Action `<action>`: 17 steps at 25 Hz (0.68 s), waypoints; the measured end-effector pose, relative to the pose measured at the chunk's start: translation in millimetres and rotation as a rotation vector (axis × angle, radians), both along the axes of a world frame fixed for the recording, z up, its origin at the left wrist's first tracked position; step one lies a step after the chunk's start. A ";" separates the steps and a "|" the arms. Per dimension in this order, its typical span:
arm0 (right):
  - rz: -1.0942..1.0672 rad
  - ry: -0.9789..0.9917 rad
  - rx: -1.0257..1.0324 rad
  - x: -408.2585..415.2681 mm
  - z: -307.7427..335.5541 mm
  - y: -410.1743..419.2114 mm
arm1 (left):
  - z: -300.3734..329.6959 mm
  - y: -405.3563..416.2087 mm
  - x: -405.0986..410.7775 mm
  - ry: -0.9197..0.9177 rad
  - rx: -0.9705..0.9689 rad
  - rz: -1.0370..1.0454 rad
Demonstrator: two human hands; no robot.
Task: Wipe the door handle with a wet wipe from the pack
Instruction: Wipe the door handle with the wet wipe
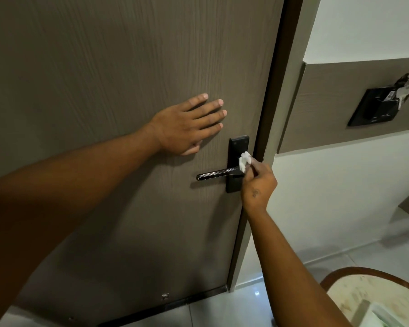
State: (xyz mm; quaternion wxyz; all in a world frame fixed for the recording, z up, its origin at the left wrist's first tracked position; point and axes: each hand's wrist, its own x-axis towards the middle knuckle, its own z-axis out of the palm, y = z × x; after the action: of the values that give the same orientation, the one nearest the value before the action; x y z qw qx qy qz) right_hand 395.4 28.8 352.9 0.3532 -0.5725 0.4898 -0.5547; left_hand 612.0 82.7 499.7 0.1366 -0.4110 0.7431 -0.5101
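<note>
handle (pixel 219 173) base: hidden by wipe (pixel 315 161) | table (pixel 364 291): cut off by frame edge

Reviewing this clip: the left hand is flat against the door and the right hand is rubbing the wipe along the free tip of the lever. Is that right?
Not quite. In the head view the right hand presses the wet wipe at the base of the door handle, where the lever meets the black plate, not at its free tip, which is bare. The left hand is indeed flat against the door.

Dark lever door handle (pixel 219 173) horizontal on my door; crumpled white wet wipe (pixel 244 161) pressed at its 2 o'clock.
</note>
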 end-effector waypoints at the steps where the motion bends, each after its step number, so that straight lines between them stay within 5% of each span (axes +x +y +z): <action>1: -0.018 -0.034 0.028 3.2 -2.1 0.4 | -0.3 -0.1 0.0 0.005 -0.001 0.001; 10: 0.182 -0.465 0.120 25.9 -18.2 36.8 | -0.8 -1.4 1.7 0.004 0.000 -0.010; 15: 0.465 -0.229 0.136 64.4 -15.4 76.1 | 0.7 0.3 1.4 0.005 -0.004 -0.016; 17: 0.394 -0.158 0.055 57.3 -16.1 70.2 | 0.6 0.8 1.3 0.007 0.002 -0.014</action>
State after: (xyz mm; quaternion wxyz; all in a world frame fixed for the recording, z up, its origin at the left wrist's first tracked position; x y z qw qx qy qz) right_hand 452.7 99.0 336.9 0.5074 -0.6021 0.3543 -0.5045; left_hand 613.3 83.5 500.3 0.1307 -0.4074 0.7470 -0.5088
